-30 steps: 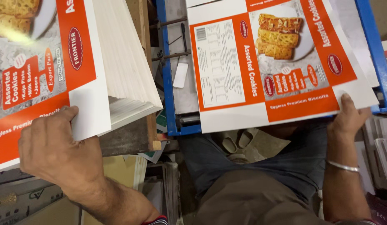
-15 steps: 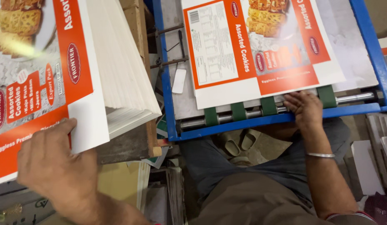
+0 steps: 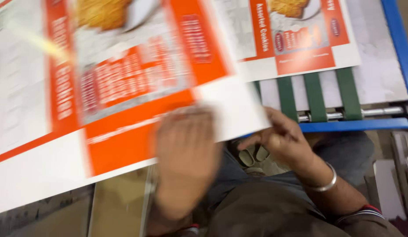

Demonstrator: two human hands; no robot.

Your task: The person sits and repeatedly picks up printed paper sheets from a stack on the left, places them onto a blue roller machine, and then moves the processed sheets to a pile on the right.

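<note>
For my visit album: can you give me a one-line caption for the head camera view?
Left hand and right hand carry a blurred orange-and-white printed sheet beside a blue-framed feed table.

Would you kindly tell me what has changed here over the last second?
The left hand has swung a fresh printed sheet off the stack, rightward toward the blue feeder. The right hand let go of the earlier sheet, which moved up the green belts, and now meets the new sheet's corner. The feeder stayed put.

Your right hand has a plain silver bangle at the wrist, and a dark sleeve cuff with red and white stripes further up. Left hand is motion-blurred. You wear olive-brown trousers.
</note>
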